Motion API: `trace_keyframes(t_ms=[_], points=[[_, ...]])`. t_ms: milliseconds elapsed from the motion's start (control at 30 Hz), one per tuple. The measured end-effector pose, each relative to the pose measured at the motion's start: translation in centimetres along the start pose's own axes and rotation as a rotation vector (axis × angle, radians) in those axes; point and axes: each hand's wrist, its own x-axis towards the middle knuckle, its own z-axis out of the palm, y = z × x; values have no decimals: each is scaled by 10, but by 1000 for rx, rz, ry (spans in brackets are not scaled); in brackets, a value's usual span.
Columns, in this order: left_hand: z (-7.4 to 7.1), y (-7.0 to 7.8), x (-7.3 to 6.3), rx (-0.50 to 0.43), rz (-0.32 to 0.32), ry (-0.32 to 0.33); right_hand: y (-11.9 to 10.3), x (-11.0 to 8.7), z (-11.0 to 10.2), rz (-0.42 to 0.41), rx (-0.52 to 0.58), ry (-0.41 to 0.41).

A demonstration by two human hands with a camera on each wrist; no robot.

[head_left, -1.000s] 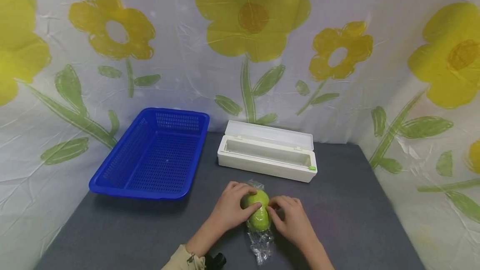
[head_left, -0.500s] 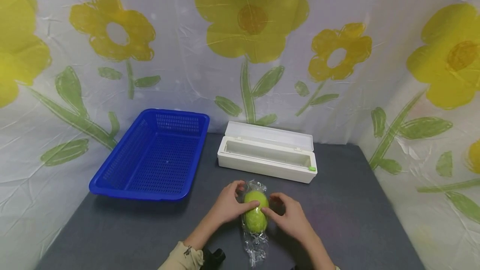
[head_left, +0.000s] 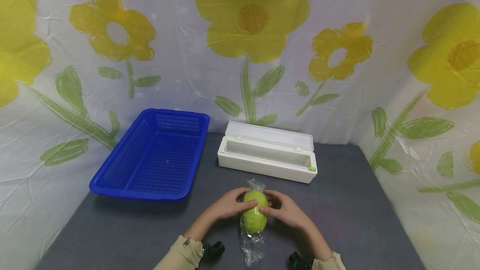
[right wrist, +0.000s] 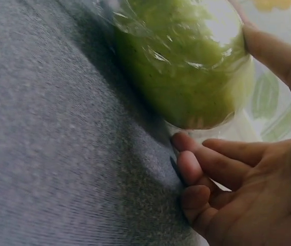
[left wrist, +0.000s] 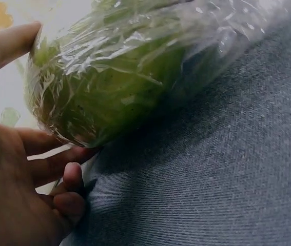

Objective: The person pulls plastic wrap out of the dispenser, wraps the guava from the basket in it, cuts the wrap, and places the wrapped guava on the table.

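Observation:
A green fruit (head_left: 255, 216) wrapped in clear cling film lies on the dark grey table between the two hands. Wrinkled film (head_left: 252, 248) trails from its near end, and a shorter crumpled tuft (head_left: 256, 184) stands at the far end. My left hand (head_left: 229, 204) holds the fruit from the left, thumb on top. From the right, my right hand (head_left: 286, 209) holds it too, its thumb close to the left one. In the left wrist view, fingers (left wrist: 47, 159) curve at the fruit's end; similarly bent fingers (right wrist: 201, 164) appear in the right wrist view.
Beyond the hands stands a long white box (head_left: 262, 168), its lid (head_left: 270, 135) raised and a small green slider (head_left: 312, 168) on its edge. At the left is a blue perforated basket (head_left: 138, 195). A flower-printed curtain (head_left: 176, 78) surrounds the table.
The fruit has shifted slightly left and toward the person. Both hands have rearranged their fingers round its far end, the thumbs staying on or near the top.

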Motion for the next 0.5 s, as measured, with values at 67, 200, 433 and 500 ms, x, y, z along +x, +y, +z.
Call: trace_keyframes(t_ms=[67,200,433,500], points=[[0,-1,1,-50,8,-17,0,2,-2,1,19,-34],[-1,-2,3,-149,23,-30,1,5,-3,9,71,-88],[-1,-1,3,-216,35,-29,12,8,-5,-20,166,-118],[-1,0,2,-224,12,-31,15,6,-5,-46,175,-98]])
